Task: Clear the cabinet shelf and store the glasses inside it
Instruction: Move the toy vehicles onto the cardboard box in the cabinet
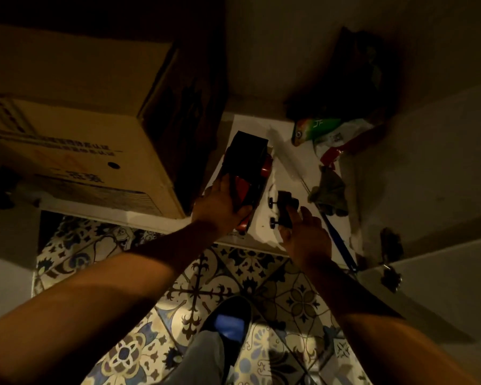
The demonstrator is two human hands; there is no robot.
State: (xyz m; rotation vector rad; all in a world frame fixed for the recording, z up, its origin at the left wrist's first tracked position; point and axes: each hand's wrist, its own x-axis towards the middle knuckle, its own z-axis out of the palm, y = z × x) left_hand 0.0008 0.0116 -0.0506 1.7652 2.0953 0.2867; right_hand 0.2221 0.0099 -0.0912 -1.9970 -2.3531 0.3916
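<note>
A dim white cabinet shelf lies ahead at floor level. My left hand grips the near end of a black and red box-like object that lies on the shelf. To its right, my right hand holds a small dark item with black wheels; its fingers curl round it. No glasses show in this view.
A large cardboard box fills the shelf's left side. At the back right lie a dark bag, a green packet, a red piece and a grey rag. The cabinet door stands open at right. Patterned floor tiles and my shoe are below.
</note>
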